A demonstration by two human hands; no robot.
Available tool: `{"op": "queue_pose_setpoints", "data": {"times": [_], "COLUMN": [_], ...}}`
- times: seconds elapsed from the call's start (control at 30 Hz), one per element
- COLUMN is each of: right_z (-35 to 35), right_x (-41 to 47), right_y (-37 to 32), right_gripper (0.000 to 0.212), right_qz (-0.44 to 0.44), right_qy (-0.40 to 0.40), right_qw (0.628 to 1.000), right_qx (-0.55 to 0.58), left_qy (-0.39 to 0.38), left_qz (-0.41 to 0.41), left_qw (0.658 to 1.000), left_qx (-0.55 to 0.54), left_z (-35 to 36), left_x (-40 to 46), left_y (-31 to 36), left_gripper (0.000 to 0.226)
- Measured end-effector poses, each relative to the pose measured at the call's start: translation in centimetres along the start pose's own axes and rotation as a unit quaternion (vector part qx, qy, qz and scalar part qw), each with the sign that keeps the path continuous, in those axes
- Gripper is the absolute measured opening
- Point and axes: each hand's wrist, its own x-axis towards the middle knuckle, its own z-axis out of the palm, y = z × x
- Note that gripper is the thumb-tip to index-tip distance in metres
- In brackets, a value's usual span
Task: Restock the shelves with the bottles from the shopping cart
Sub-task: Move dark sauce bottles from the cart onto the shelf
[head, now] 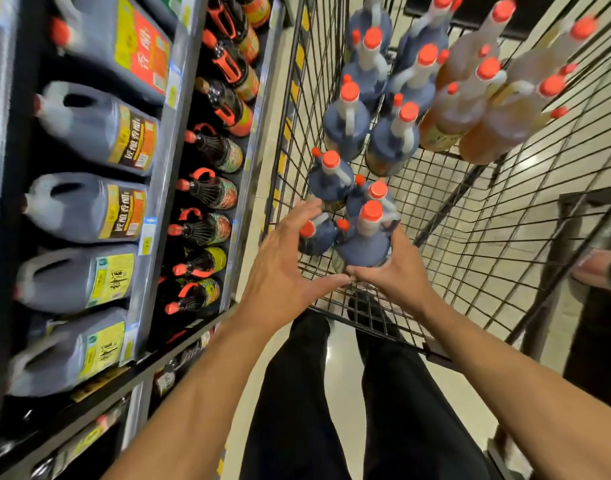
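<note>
Just right of the frame's centre, in the cart (446, 216), your right hand (397, 271) wraps the nearest dark bottle (364, 242); your left hand (286, 268) reaches with fingers spread, holding nothing. Judge it heavy, stiff and slick: grip its handle and support its base.

Ten dark bottles (364, 245) and four amber bottles (470, 109) in cart.

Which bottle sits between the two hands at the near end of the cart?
In the head view, a dark bottle with an orange-red cap stands between the left hand and right hand, inside the cart.
</note>
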Motion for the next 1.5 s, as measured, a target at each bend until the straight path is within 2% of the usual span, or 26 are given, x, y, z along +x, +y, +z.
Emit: {"op": "queue_pose_setpoints", "data": {"times": [0.1, 0.2, 0.3, 0.4, 0.5, 0.6, 0.67, 0.7, 0.73, 0.83, 0.9, 1.0, 1.13, 1.2, 1.3, 1.37, 1.5], "right_z": [-1.5, -2.1, -1.4, -0.9, -1.5, -2.8, -3.1, -3.0, -2.8, -1.8, -0.8, 0.5, 1.8, 2.2, 2.3, 2.0, 0.1], "right_x": [-0.8, -1.2, -1.1, -0.7, 0.0, 0.7, 1.4, 1.9, 2.2, 4.1, 5.4, 7.1, 9.0, 8.7, 8.1, 8.1, 7.7], "right_y": [-3.8, -7.2, -9.5, -10.5, -9.9, -7.8, -5.3, -3.6, -2.1, 1.9, 3.6, 5.4, 7.8, 7.5, 6.8, 6.2, 4.9], "right_gripper": [0.082, 0.078, 0.07, 0.072, 0.052, 0.029, 0.019, 0.019, 0.029, 0.063, 0.081, 0.099, 0.11, 0.109, 0.096, 0.092, 0.083], "right_qz": [-0.015, -0.014, -0.017, -0.021, -0.02, 0.039, 0.076, 0.083, 0.085, 0.088, 0.053, 0.035, 0.014, 0.0, -0.012, -0.023, -0.01], "right_qy": [-0.019, -0.039, -0.039, -0.045, -0.098, -0.032, 0.062, 0.097, 0.107, 0.065, 0.05, 0.061, 0.079, 0.09, 0.099, 0.101, 0.087], "right_qw": [0.997, 0.99, 0.989, 0.99, 0.982, 0.966, 0.968, 0.977, 0.984, 0.994, 0.994, 0.995, 0.997, 0.996, 0.995, 0.995, 0.996], "right_qx": [0.071, 0.132, 0.143, 0.131, 0.161, 0.253, 0.23, 0.17, 0.111, -0.013, -0.076, -0.067, -0.002, 0.019, 0.022, 0.015, 0.011], "left_qy": [-0.018, -0.07, -0.021, 0.008, 0.027, 0.034, 0.045, 0.048, 0.051, 0.063, 0.061, 0.053, 0.065, 0.065, 0.046, 0.033, 0.039], "left_qz": [-0.067, -0.106, -0.13, -0.139, -0.146, -0.178, -0.195, -0.203, -0.209, -0.221, -0.231, -0.236, -0.242, -0.243, -0.234, -0.229, -0.232], "left_qw": [0.996, 0.98, 0.964, 0.959, 0.953, 0.939, 0.933, 0.932, 0.931, 0.93, 0.928, 0.923, 0.923, 0.922, 0.93, 0.939, 0.943], "left_qx": [-0.047, -0.154, -0.232, -0.247, -0.265, -0.292, -0.298, -0.297, -0.296, -0.287, -0.285, -0.3, -0.293, -0.295, -0.28, -0.256, -0.235], "left_z": [0.2, 0.8, 1.2, 0.9, 0.4, 0.2, 0.3, 0.4, 0.5, 0.9, 0.9, 0.8, 0.8, 0.7, 0.4, 0.2, 0.3], "left_x": [0.4, 1.1, 1.5, 1.7, 1.5, 1.6, 1.7, 1.8, 1.9, 2.4, 2.7, 3.0, 3.3, 3.3, 3.0, 3.0, 2.6], "left_y": [0.9, 1.4, 2.0, 1.9, 2.0, 2.2, 1.8, 1.6, 1.5, 1.4, 1.6, 1.6, 1.5, 1.2, 0.9, 1.1, 1.9], "left_gripper": [0.109, 0.118, 0.116, 0.108, 0.1, 0.086, 0.086, 0.088, 0.089, 0.092, 0.089, 0.083, 0.093, 0.098, 0.106, 0.104, 0.11]}}
